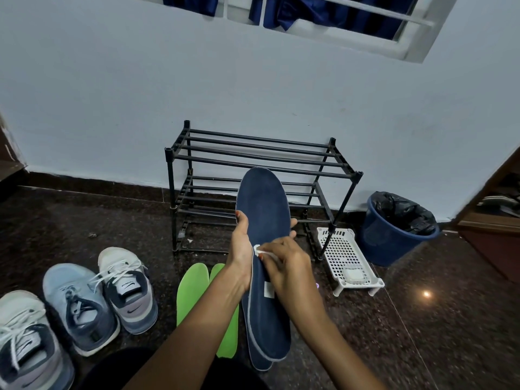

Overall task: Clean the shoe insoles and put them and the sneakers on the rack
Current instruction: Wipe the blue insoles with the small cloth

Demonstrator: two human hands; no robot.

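Note:
My left hand (241, 249) grips a dark blue insole (263, 209) by its edges and holds it up in front of the black rack (253, 153). My right hand (287, 266) pinches a small white wipe (260, 249) against the insole's middle. A second blue insole (260, 361) shows just behind the first one, low down. Two green insoles (192, 288) lie on the floor under my left arm. Three sneakers stand at the left: a white-grey one (126, 288), a light blue one (78, 308) and another white-grey one (25, 342).
A white perforated basket (347, 260) holding a small white box sits right of the rack. Beside it stands a blue bin (394, 235) with a black liner. Wooden furniture (495, 220) flanks the right edge. The dark speckled floor (422, 319) runs to the wall.

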